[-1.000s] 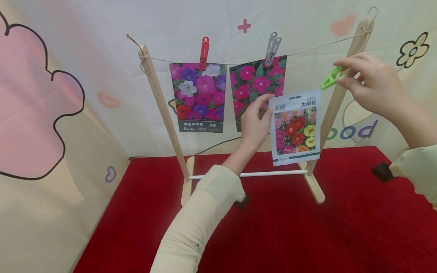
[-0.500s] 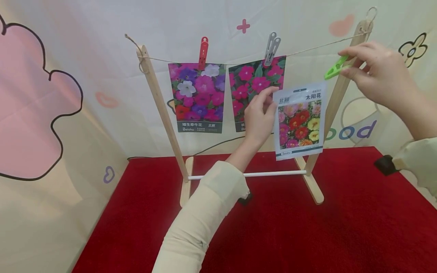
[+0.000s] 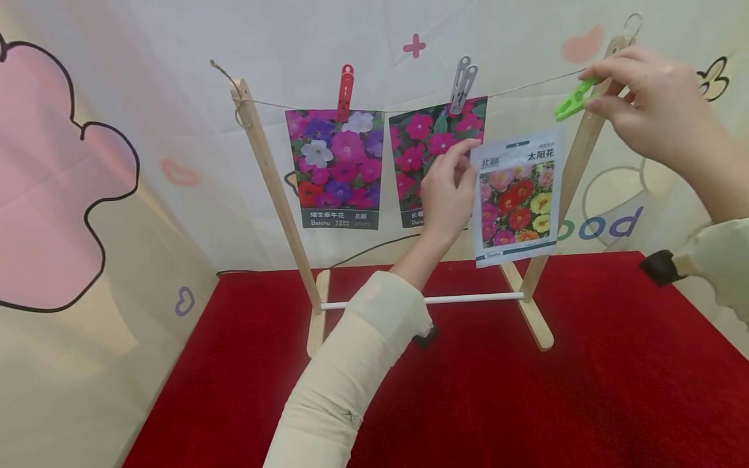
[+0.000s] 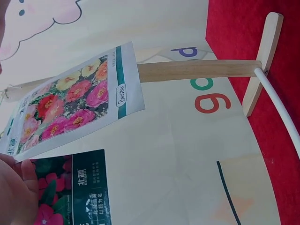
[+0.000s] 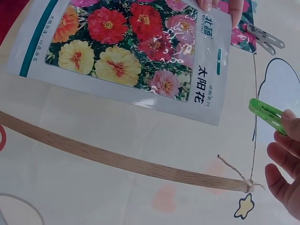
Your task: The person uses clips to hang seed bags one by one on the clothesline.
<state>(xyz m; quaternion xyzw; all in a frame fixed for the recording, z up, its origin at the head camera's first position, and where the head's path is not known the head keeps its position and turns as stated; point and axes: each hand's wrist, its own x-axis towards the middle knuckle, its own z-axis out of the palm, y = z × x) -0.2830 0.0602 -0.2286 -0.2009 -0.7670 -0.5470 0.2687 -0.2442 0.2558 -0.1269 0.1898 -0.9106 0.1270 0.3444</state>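
A white seed packet with red, pink and yellow flowers is pinched at its upper left edge by my left hand. It hangs tilted below the string, apart from it. Up by the right post, my right hand pinches a green clothespin between thumb and forefinger; its tip points down and left, above the packet's top right corner. In the right wrist view the green clothespin appears beside the string. A red clothespin and a grey clothespin each hold a flower packet on the string.
The purple-flower packet hangs at left; the pink-flower packet is partly behind my left hand. Wooden posts with a white crossbar stand on a red cloth. A printed curtain is behind.
Both hands have moved upward, the left also slightly right. The packet has risen toward the string, and the green clothespin is higher and closer to it.
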